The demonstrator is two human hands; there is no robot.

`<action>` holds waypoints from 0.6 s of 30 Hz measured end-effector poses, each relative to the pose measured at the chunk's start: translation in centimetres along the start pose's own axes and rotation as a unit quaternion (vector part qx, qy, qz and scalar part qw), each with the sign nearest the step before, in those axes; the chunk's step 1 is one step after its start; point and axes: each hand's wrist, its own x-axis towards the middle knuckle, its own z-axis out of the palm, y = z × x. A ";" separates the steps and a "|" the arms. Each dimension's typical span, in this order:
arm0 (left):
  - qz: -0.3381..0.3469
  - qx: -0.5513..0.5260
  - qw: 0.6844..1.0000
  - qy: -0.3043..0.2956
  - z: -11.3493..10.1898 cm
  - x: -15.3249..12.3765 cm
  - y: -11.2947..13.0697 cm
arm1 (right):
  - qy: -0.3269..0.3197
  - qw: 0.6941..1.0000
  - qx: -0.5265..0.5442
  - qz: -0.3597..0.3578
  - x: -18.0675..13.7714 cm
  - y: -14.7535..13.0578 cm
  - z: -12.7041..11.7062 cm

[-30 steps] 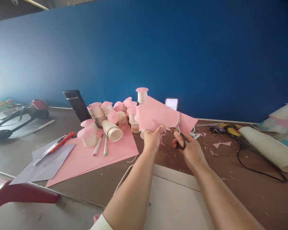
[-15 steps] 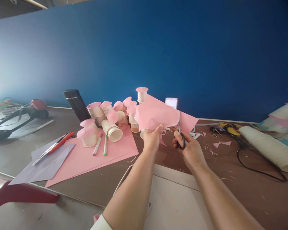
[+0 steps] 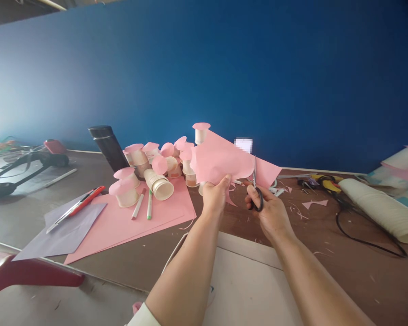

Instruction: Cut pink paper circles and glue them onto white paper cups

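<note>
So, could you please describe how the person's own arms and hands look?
The left hand and the right hand are bare, without gloves. No watch or bracelet shows on either wrist. A pale, off-white sleeve covers the left arm at the picture's bottom edge; the right arm shows no sleeve.

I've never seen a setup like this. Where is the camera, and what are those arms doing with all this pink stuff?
No machine here: the arms belong to a person wearing the camera on their head, looking forward and down. The left hand holds a pink paper sheet; the right hand holds scissors, their blades at that sheet. On the table, to the left, are paper cups, several topped with pink paper, two markers and a utility knife. Pink scraps lie to the right.
</note>
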 end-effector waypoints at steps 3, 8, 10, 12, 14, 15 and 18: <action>-0.005 -0.009 1.000 0.001 -0.1 0.2 -0.2 | 0.000 1.000 -0.002 -0.002 0.0 0.0 0.0; 0.001 -0.024 1.000 -0.008 0.0 0.0 -0.1 | -0.003 1.000 0.008 -0.002 -0.1 -0.1 0.1; 0.004 -0.037 0.999 -0.009 0.1 0.0 -0.2 | -0.004 1.000 0.013 -0.003 -0.1 -0.1 0.1; 0.006 -0.050 0.999 -0.010 0.1 0.1 -0.3 | -0.007 1.000 0.016 -0.003 -0.2 -0.1 0.1; 0.006 -0.064 0.998 -0.011 0.1 0.3 -0.6 | -0.009 1.000 0.019 -0.002 -0.2 -0.1 0.1; 0.007 -0.072 0.997 -0.012 0.1 0.3 -0.7 | -0.009 1.000 0.020 -0.002 -0.1 -0.1 0.1; 0.006 -0.091 0.996 -0.007 0.1 0.4 -0.8 | -0.011 1.000 0.019 -0.005 -0.1 0.0 0.1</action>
